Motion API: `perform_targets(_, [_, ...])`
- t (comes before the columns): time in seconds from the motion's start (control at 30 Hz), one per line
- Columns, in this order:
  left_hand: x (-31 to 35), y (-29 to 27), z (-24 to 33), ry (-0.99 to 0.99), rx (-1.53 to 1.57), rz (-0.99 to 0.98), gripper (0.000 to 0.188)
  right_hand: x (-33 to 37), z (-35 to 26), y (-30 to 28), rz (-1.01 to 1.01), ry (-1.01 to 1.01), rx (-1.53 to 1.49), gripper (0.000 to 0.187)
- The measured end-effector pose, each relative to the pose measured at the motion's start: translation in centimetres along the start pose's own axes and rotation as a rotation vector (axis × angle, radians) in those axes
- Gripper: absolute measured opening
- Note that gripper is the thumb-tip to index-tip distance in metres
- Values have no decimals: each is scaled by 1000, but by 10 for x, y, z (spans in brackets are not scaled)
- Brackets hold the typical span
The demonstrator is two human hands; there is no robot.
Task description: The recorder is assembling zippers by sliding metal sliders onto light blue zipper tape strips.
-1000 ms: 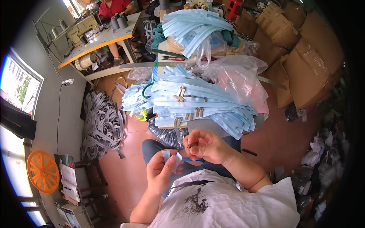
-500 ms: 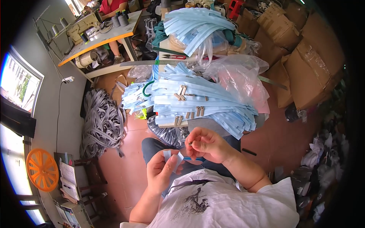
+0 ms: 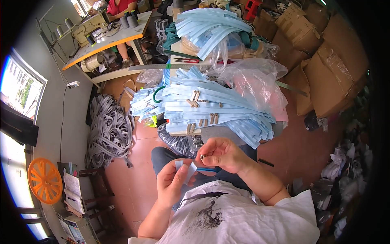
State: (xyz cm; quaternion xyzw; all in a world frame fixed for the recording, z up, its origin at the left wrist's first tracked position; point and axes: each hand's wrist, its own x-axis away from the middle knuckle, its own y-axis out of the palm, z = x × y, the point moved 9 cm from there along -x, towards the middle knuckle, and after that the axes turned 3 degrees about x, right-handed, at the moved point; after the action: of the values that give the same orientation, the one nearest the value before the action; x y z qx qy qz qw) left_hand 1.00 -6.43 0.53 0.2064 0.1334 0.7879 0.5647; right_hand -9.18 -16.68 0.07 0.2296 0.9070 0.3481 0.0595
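Note:
My left hand point(image 3: 171, 181) is closed on a light blue fabric strip point(image 3: 190, 173), whose two pale ends stand up beside the thumb. Just to the right, my right hand point(image 3: 226, 157) pinches a small metal clip point(image 3: 202, 157) between thumb and fingers. The clip and the strip are apart, both above my lap. In front of my knees, a thick pile of light blue strips point(image 3: 239, 106) covers the table. Several metal clips point(image 3: 195, 96) lie on top of it. A blue curved thing point(image 3: 208, 169) shows partly behind my hands; its kind is unclear.
Grey webbing point(image 3: 109, 132) is heaped on the floor at left. Beyond it stands a sewing machine point(image 3: 90, 30) on a table, with another person seated there. More blue strips point(image 3: 213, 25) and plastic bags lie at the back. Cardboard boxes point(image 3: 331, 73) line the right side.
My right hand has shifted very slightly left, and the clip in its fingertips shows a little more. The left hand keeps its hold on the strip, almost unmoved.

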Motion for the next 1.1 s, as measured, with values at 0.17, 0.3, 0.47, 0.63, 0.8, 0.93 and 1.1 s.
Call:
perform_targets(0.17, [1,0,2,13,3,7,25,-3,-2,1,-3,-49,8,17])
perform_targets(0.3, [1,1,2,23,-71,-21,23,-5,-11,7,67,-83,228,15])
perform_targets(0.47, [0,5,3,49,-207,-34,23,-9,-27,23,50,-177,513,13])
perform_targets(0.63, [0,8,3,85,-251,-93,22,-9,-26,27,47,-172,539,14])
perform_targets(0.8, [1,5,1,55,-312,-85,20,-9,-25,27,31,-162,543,12])
perform_targets(0.93, [1,5,1,47,-314,-77,20,-8,-25,26,33,-126,526,12])
perform_targets(1.1, [1,3,-1,47,-339,-82,20,-9,-27,28,-10,-170,584,14])
